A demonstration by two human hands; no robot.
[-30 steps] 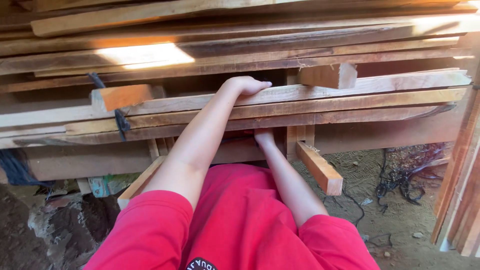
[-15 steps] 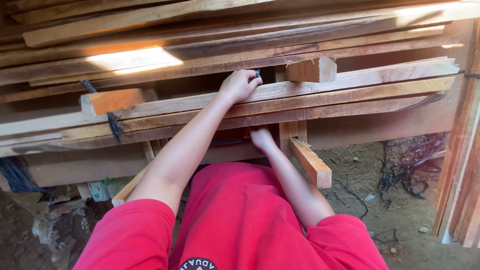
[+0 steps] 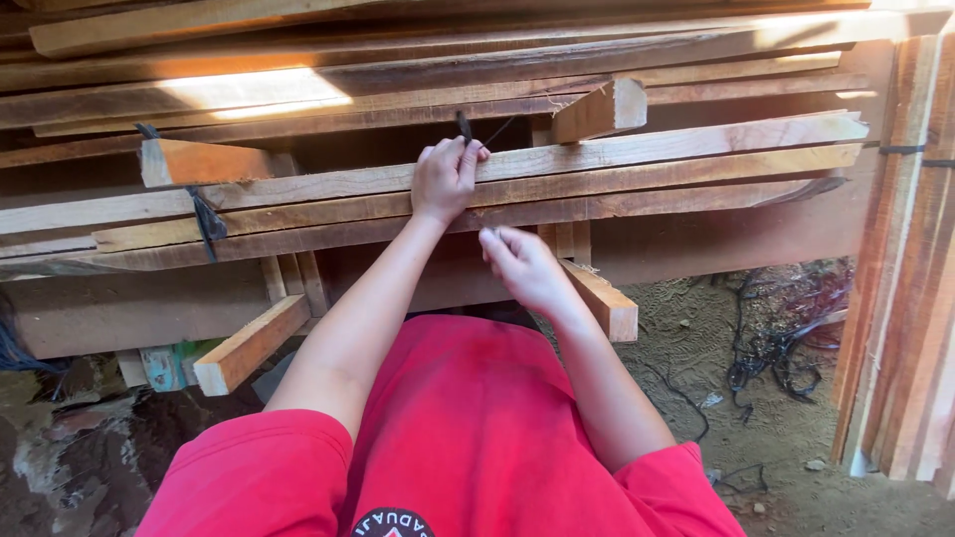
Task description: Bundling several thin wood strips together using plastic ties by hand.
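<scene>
My left hand [image 3: 444,179] lies on the front edge of a bundle of long wooden planks [image 3: 657,164] and is closed around a thin black strap [image 3: 464,125] that sticks up above the knuckles. My right hand [image 3: 522,268] hangs just below and in front of the bundle. Its fingertips are pinched together, and I cannot make out anything between them. Both my forearms reach forward from red sleeves.
Another black strap [image 3: 206,224] ties the planks at the left. Short wooden blocks [image 3: 601,298] [image 3: 249,343] stick out toward me under the stack. Upright planks [image 3: 905,259] lean at the right. Loose black straps [image 3: 786,348] lie on the dirt ground.
My right hand has come out from under the planks and now sits in front of them. My left hand moved from reaching over the top board to gripping the strap at the front edge.
</scene>
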